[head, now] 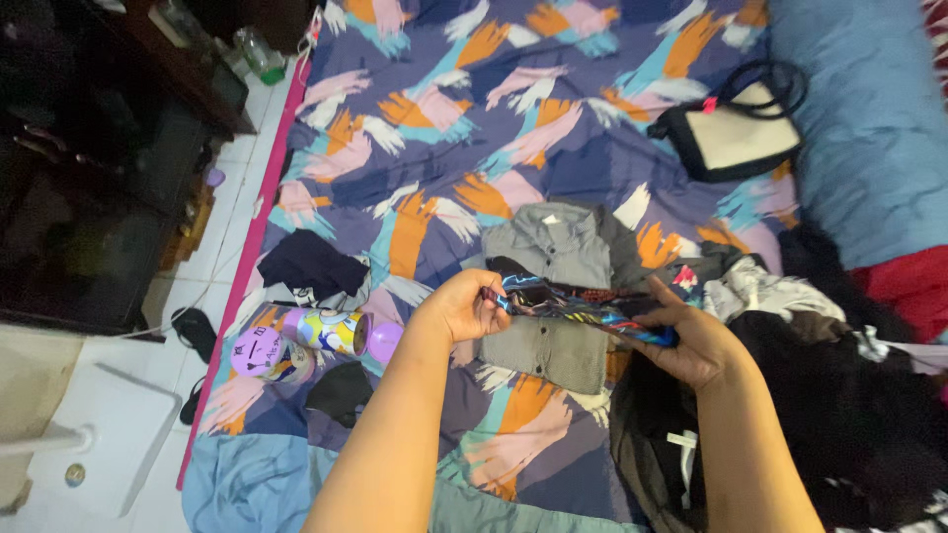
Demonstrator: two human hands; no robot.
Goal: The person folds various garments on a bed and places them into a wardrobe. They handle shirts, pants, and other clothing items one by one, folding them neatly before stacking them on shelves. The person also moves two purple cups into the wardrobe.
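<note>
My left hand point(459, 308) and my right hand point(691, 345) together hold a narrow, dark, multicoloured patterned cloth point(573, 304) stretched between them, above a bed. Each hand grips one end. Just under the cloth lies a grey buttoned shirt point(553, 266), folded flat on the colourful bedsheet point(444, 128). A heap of dark clothes point(839, 395) lies to the right of my right hand.
A cream and black bag point(736, 133) rests at the far right of the bed beside a blue blanket point(869, 118). Two patterned tins point(296, 341), a purple ball point(383, 341) and dark garments point(311, 265) lie near the bed's left edge. Dark cabinet point(89, 148) and sandals point(193, 331) stand on the white floor.
</note>
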